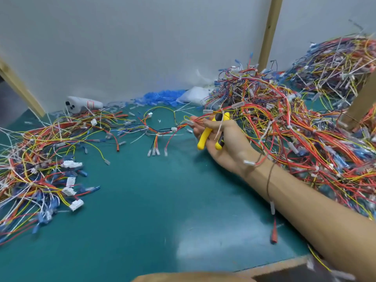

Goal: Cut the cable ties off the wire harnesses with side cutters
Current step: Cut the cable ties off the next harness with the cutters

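- Green mat (142,210): my reference surface. All positions below are given against it.
- Large harness pile (295,127): covers the mat's right side up to its far edge. It holds red, yellow and blue wires with white ties throughout.
- Smaller harness pile (38,159): lies on the mat's left side.
- Right hand (227,145): held over the mat's middle, beside the large pile. I read the grip as clenched, with the fingers curled round the side cutters. The fingertips (197,131) also pinch wires of a single harness.
- Single harness (158,133): looped on the mat's far middle, with one end lifted to the fingertips.
- Side cutters (205,138): gripped above the mat. The yellow handles are slightly spread and point toward the mat's near edge. The head points toward the far edge and is largely hidden by fingers and wires. The long axis runs near to far, tilted.
- Cable tie (220,127): a white strip lying across the fingers, between the handles.
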Available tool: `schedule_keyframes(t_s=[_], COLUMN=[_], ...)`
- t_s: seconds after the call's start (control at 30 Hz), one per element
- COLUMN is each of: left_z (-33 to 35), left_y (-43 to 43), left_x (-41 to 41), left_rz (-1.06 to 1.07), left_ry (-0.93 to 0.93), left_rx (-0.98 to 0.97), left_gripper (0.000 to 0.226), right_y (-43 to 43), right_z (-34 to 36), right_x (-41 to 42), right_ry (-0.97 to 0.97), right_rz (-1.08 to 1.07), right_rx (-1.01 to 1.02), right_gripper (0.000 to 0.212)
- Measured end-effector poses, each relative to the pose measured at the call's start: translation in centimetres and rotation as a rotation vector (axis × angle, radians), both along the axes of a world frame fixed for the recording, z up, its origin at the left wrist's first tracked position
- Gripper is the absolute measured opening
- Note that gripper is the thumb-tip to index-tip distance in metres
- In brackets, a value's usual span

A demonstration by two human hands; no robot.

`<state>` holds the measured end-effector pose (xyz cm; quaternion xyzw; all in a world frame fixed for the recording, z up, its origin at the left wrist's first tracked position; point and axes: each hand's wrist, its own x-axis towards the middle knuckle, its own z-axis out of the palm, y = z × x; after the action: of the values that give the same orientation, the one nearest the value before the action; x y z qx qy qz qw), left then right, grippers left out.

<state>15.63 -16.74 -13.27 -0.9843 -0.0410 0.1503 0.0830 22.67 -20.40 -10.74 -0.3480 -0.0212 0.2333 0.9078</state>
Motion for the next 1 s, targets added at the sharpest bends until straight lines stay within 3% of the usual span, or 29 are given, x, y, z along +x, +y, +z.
schedule_keyframes(t_s=[0.03, 0.1, 0.17, 0.23, 0.27, 0.33, 0.4, 0.5, 0.6, 0.7, 0.83, 1.0], left_z=[-0.1, 0.9, 3.4, 4.1, 4.6, 4.9, 3.3, 0.8, 0.4, 1.0, 1.1, 0.9], left_y=[0.6, 5.4, 7.6, 12.1, 13.4, 16.4, 18.6, 20.0, 21.2, 23.1, 23.8, 24.0], left_x=[-1.0, -8.6, -9.6, -7.8, -4.9, -2.1, -1.3, -1.8, -1.6, -1.8, -2.5, -2.1], left_rz=[-0.022, -0.494, -0.502, -0.292, -0.153, -0.051, -0.044, -0.075, -0.091, -0.105, -0.211, -0.031], left_ry=[-0.072, -0.207, -0.611, -0.908, -0.944, -0.805, -0.686, -0.715, -0.699, -0.64, -0.689, -0.714], left_rx=[-0.154, -0.722, -0.933, -0.849, -0.776, -0.68, -0.674, -0.639, -0.598, -0.566, -0.593, -0.337], left_gripper=[0.039, 0.039, 0.023, 0.025, 0.038, 0.056, 0.04, 0.049, 0.06, 0.053, 0.045, 0.032], right_y=[0.3, 0.6, 0.6, 0.3, 0.1, 0.1, 0.3, 0.5, -0.2, -0.7, -1.3, -2.8], right_z=[-0.2, -0.2, 0.0, 0.2, 0.3, 0.4, 0.5, 0.6, 1.0, 1.1, 2.0, 3.6], right_x=[-0.1, -0.5, -1.0, -1.4, -1.5, -1.8, -2.1, -2.1, -1.9, -2.3, -2.3, -1.7], right_ry=[-0.009, -0.084, -0.12, -0.125, -0.139, -0.196, -0.259, -0.295, -0.406, -0.481, -0.348, -0.167], right_rz=[0.017, 0.103, 0.154, 0.196, 0.215, 0.261, 0.297, 0.278, 0.223, 0.316, 0.373, 0.649], right_rx=[-0.004, -0.06, -0.095, -0.058, -0.042, -0.035, -0.013, 0.009, -0.119, -0.166, 0.025, 0.301], right_gripper=[0.031, 0.022, 0.025, 0.027, 0.027, 0.029, 0.033, 0.024, 0.011, 0.03, 0.042, 0.016])
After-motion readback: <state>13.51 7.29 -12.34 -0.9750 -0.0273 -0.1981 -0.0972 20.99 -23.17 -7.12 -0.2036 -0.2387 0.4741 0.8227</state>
